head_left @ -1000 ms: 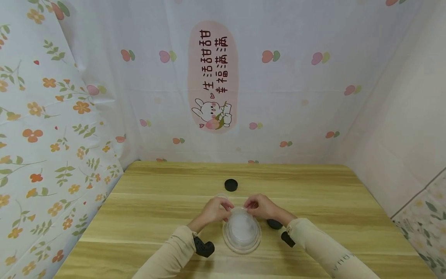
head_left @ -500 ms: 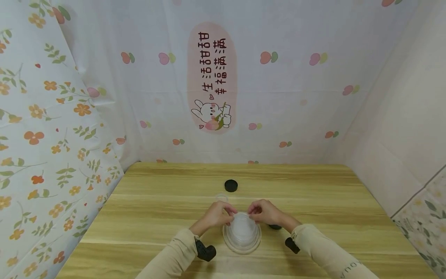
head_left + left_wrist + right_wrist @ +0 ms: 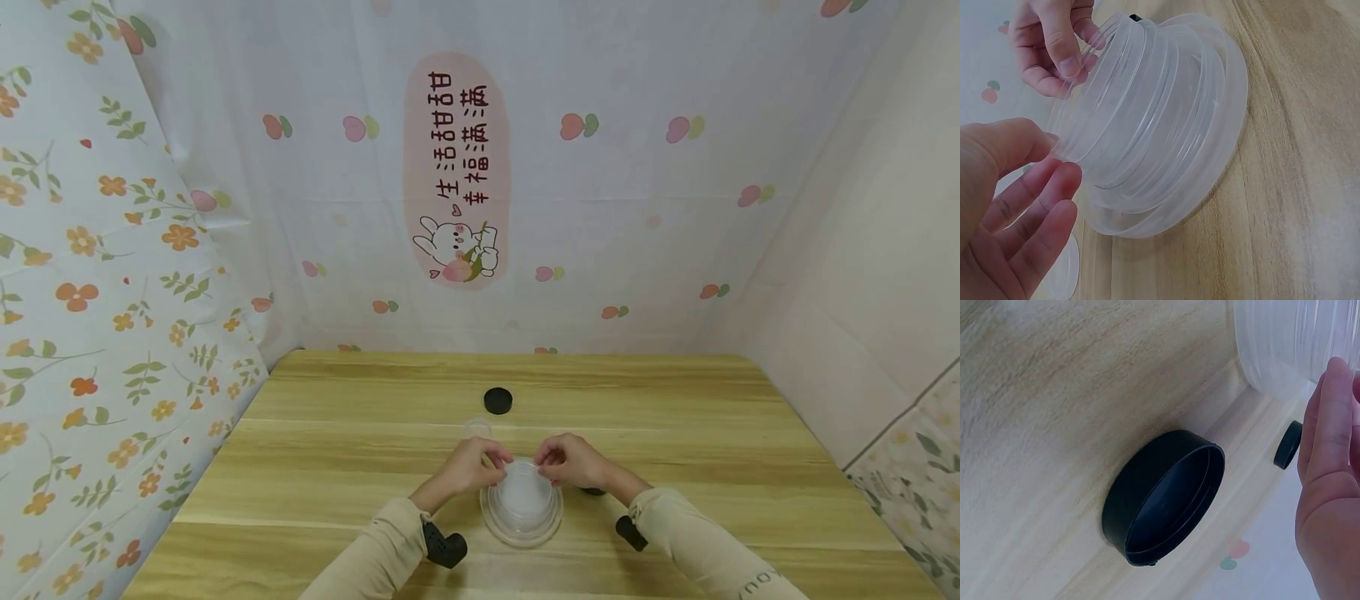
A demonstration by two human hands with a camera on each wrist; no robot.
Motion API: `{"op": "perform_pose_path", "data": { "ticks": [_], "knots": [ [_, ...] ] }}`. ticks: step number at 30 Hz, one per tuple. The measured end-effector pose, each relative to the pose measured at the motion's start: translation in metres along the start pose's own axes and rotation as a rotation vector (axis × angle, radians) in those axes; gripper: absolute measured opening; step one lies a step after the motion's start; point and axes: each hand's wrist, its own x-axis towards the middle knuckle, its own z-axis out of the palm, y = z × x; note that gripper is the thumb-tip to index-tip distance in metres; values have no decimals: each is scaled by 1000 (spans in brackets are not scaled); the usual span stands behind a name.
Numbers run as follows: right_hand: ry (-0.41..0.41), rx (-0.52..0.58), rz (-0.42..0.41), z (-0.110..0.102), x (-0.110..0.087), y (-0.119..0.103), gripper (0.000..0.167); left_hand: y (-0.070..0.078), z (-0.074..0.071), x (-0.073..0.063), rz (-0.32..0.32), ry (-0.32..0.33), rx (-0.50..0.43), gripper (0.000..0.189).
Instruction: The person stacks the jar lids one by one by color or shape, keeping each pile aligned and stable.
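Note:
A stepped stack of clear round plastic lids (image 3: pixel 522 533), widest at the bottom, stands on the wooden table. My left hand (image 3: pixel 474 465) pinches the far left rim of the top clear lid (image 3: pixel 1094 119) between thumb and forefinger. On the far right of that same rim, my right hand (image 3: pixel 573 461) pinches with thumb and fingers. The other fingers of my left hand are loosely bent. A black lid (image 3: pixel 1163 500) lies hollow side up by my right wrist, mostly hidden in the head view.
A smaller black lid (image 3: pixel 498 400) lies behind the stack. Just beyond my left hand is a loose clear disc (image 3: pixel 477 427). The wooden table (image 3: pixel 360 400) ends at a patterned cloth backdrop (image 3: pixel 637 208), with another cloth on the left.
Both hands have come slightly nearer to me with the rim still pinched. More of the loose clear disc behind my left hand shows; the black lid by my right wrist is more covered.

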Motion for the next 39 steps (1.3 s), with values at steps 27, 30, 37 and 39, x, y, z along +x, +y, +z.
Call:
{"op": "perform_pose_path", "data": {
  "ticks": [27,30,37,39],
  "knots": [
    [22,-8,4,-3,-4,2,11,-4,-6,-2,17,-38,11,18],
    [19,-31,-5,-4,-2,2,11,-4,-9,-1,29,-38,45,19],
    [22,-118,-66,-10,10,-5,13,-4,-23,2,53,-39,80,21],
    [31,-143,-74,-11,16,-8,14,-5,-27,3,49,-35,96,22]
  ]
}}
